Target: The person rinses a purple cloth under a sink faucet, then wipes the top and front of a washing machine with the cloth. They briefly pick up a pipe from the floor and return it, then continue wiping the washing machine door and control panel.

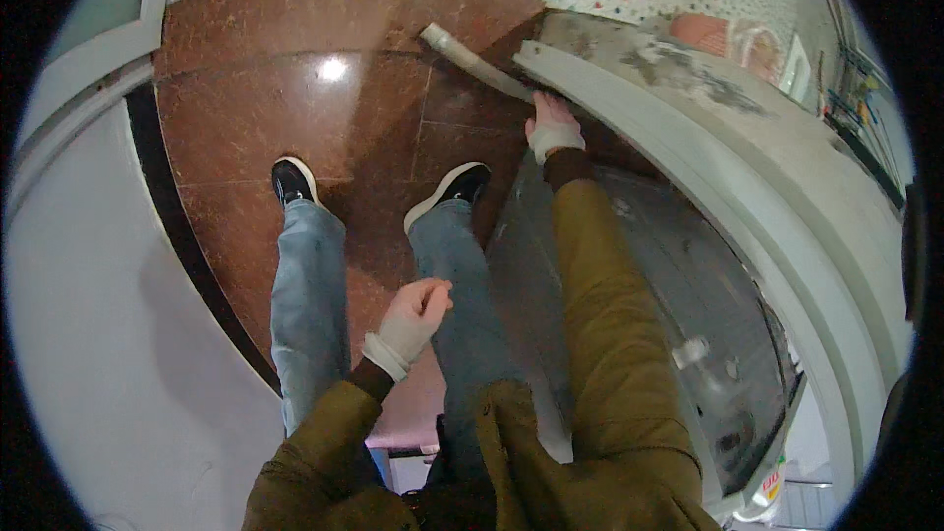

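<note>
Reaches with right hand (554, 125) to the near end of a pale tube (474, 62) (cannot tell whether gripping it or not), alongside a pale frame (615, 105). Has the tube on the brown tiled floor (265, 123), beyond 2 dark shoes (462, 184). Holds left hand (413, 315), loosely closed, near the right leg (454, 251).

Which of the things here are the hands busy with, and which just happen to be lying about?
Seemingly in use:
- pale tube on the floor, one end at the right hand's fingertips; whether gripped is unclear
- left hand, above the legs, nothing visibly held

Apparently just lying about:
- orange-red bundle on the grey ledge
- small white piece by the right sleeve
</note>
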A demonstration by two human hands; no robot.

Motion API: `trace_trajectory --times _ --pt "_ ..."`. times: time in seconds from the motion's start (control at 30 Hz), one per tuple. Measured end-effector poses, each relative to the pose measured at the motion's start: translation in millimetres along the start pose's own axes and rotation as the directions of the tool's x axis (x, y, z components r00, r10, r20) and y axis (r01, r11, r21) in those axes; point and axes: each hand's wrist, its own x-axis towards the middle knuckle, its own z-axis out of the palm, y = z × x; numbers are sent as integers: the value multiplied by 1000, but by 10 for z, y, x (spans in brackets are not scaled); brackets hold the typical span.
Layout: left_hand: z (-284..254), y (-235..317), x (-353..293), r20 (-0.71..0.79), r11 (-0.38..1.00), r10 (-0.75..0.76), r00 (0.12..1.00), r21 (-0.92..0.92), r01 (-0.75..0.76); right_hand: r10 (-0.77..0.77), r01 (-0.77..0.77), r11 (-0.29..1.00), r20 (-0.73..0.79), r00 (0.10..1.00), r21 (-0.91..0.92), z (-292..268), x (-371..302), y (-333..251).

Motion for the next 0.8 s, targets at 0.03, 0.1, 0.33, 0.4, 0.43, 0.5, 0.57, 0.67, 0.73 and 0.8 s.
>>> trace_trajectory --times 0.03,0.1,0.33,0.4,0.43,0.5,0.57,0.67,0.73,0.8 --pt "3 -75 40 -41 999 -5 999 47 7 7 -6 1000 41 999 -24 70 169 -101" --pt "20 -181 93 -72 983 -141 987 105 148 63 -61 985 -3 998 163 235 314 -313" --pt "137 -158 221 29 994 -58 998 -89 60 -100 98 994 38 994 58 686 35 -538" --pt "117 -144 256 9 998 -12 1000 -60 12 -102 105 992 -43 994 70 754 -30 -476" --pt "95 -147 272 3 999 27 1000 -26 -27 -86 89 994 -68 994 56 770 -39 -443" --pt "68 -163 288 2 999 42 999 -5 -42 -50 52 998 -56 997 38 768 -20 -379" --pt "52 -186 301 21 998 -22 1000 -51 23 9 -9 1000 54 998 10 728 23 -328" --pt "38 -203 308 4 999 -5 1000 -39 5 22 -22 1000 22 1000 5 639 72 -269" --pt "33 -188 311 -11 999 47 999 -15 -47 15 -15 1000 46 999 -4 591 82 -234" --pt "22 -159 311 -8 999 38 999 -21 -38 3 -2 1000 33 999 -24 570 80 -204"
